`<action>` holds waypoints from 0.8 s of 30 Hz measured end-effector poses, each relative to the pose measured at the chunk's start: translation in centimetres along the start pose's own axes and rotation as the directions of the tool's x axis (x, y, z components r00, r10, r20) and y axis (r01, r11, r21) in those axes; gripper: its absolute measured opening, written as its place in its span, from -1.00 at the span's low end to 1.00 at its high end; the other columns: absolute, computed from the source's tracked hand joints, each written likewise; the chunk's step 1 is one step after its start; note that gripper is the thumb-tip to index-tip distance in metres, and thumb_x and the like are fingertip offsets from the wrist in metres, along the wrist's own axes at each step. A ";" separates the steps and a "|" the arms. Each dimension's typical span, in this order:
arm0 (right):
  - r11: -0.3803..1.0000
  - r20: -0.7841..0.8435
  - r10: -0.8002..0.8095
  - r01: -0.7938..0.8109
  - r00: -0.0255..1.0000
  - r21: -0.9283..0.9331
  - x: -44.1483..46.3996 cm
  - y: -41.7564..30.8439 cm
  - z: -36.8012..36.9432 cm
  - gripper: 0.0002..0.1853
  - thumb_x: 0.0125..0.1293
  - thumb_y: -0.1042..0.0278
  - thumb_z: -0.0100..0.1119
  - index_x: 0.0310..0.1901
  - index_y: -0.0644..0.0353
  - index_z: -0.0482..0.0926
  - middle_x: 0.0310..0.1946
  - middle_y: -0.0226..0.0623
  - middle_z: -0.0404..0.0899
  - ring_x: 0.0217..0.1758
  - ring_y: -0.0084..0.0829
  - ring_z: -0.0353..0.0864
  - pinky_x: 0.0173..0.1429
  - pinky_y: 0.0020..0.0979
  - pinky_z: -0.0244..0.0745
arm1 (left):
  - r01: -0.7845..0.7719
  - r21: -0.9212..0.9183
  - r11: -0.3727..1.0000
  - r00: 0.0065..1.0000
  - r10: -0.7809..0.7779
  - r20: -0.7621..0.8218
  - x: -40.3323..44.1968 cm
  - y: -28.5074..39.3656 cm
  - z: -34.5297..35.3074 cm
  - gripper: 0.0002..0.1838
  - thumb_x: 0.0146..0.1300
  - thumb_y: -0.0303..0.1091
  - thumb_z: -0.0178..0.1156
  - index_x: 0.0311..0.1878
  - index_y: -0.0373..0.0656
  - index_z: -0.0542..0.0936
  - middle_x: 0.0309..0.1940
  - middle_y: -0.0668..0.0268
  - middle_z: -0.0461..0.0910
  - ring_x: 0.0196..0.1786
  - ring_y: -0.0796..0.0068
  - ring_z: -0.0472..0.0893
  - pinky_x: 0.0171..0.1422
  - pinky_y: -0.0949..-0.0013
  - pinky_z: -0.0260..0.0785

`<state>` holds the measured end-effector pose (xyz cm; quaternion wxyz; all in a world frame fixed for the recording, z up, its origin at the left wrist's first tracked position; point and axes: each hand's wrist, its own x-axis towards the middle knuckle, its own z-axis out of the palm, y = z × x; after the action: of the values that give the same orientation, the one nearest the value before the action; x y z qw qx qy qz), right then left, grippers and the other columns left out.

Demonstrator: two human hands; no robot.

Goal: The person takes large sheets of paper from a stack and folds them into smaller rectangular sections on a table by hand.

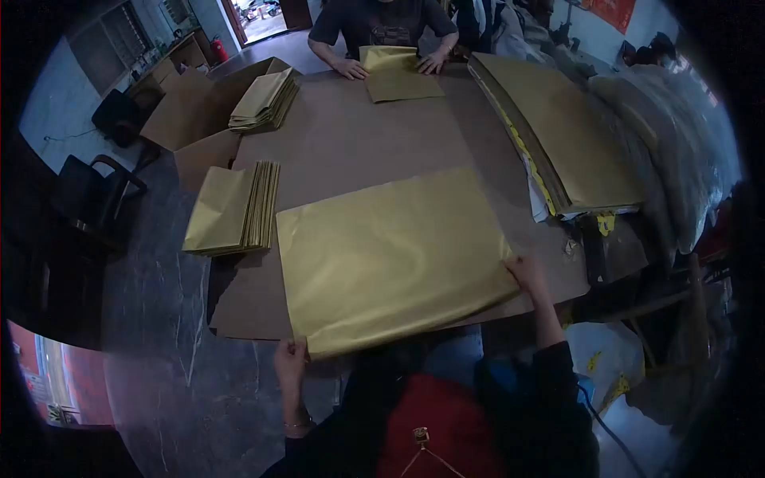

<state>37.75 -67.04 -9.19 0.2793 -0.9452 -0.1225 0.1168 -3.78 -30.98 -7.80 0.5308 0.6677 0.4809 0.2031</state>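
A large sheet of gold paper (390,255) lies across the near part of the table, its front edge lifted slightly past the table's edge. My left hand (292,360) pinches the sheet's near left corner. At the right side, my right hand (526,275) is closed on the sheet's edge. Left of the sheet stands a stack of folded gold paper (227,211), close to its left edge. A thick pile of flat gold sheets (570,131) lies to the right, with torn yellow and white wrapping along its side.
Across the brown-covered table (358,151), another person's hands (351,68) rest by a smaller gold sheet (405,76). A second folded stack (264,99) is at the far left, beside an open cardboard box (199,103). Plastic-wrapped bundles (669,135) crowd the right side.
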 end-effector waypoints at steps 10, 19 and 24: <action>0.994 -0.058 -0.060 0.065 0.996 0.083 -1.4 -2.0 -1.1 -0.57 0.06 0.09 0.23 -0.52 0.40 0.45 -0.63 -0.02 0.43 -0.55 -0.30 0.48 -0.43 -0.21 0.32 | -0.063 0.169 0.983 0.997 0.071 -0.043 -0.5 1.0 -0.1 -0.66 0.20 -0.13 0.22 -0.38 -0.28 0.51 -0.58 0.29 0.55 -0.53 0.61 0.49 -0.46 0.46 0.32; 0.982 0.094 -0.111 0.095 0.989 0.164 0.5 0.8 -0.1 -0.59 0.11 0.15 0.26 -0.41 0.45 0.47 -0.60 -0.12 0.49 -0.52 -0.39 0.50 -0.44 -0.26 0.35 | 0.058 0.310 0.949 0.998 -0.048 -0.039 -0.7 1.5 0.0 -0.68 0.25 -0.18 0.18 -0.40 -0.31 0.51 -0.60 0.33 0.49 -0.48 0.58 0.48 -0.38 0.42 0.33; 0.993 0.043 -0.026 0.021 0.999 0.119 -1.0 -2.0 -1.4 -0.59 0.13 0.13 0.27 -0.44 0.41 0.44 -0.58 -0.14 0.48 -0.50 -0.41 0.49 -0.43 -0.28 0.34 | -0.008 0.196 0.981 1.000 0.007 0.006 -0.5 -0.3 -0.1 -0.64 0.26 -0.14 0.18 -0.41 -0.31 0.52 -0.60 0.33 0.50 -0.50 0.61 0.45 -0.37 0.44 0.31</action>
<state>36.92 -66.38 -6.77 0.3336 -0.9226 -0.1326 0.1414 -4.25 -31.37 -7.92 0.4630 0.7190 0.4946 0.1550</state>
